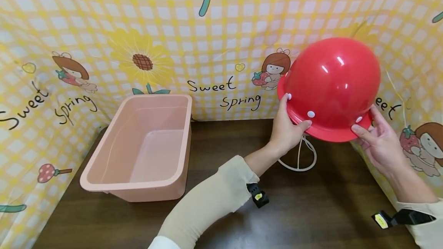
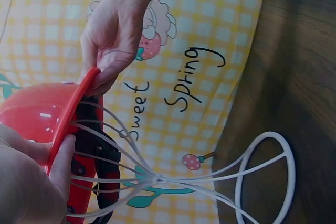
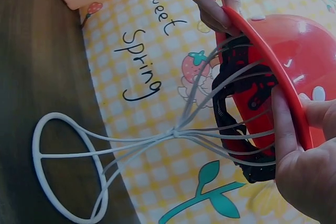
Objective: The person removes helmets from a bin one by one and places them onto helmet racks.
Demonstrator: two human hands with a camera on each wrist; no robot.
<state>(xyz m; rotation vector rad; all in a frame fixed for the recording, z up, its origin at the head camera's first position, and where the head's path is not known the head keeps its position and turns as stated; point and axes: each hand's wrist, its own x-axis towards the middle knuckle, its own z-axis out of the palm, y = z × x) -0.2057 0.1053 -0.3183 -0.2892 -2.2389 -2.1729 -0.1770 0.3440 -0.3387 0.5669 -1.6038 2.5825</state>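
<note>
A red hard hat (image 1: 335, 83) with white round studs sits over a white wire stand (image 1: 298, 170) at the table's right side. My left hand (image 1: 288, 128) pinches the brim at its left, thumb on top and fingers beneath. On the opposite side, my right hand (image 1: 382, 145) grips the brim the same way. Both wrist views show the stand's wires (image 2: 157, 180) narrowing at a waist and spreading up into the hat. Inside it hangs a black harness (image 3: 228, 98). From the head view, the hat hides most of the stand.
A pink plastic tub (image 1: 187, 145) stands on the left of the dark wooden table (image 1: 228, 141). Yellow checked cloth (image 1: 221, 41) with printed figures and lettering covers the walls behind and at both sides. Each forearm wears a black strap-mounted camera (image 1: 257, 195).
</note>
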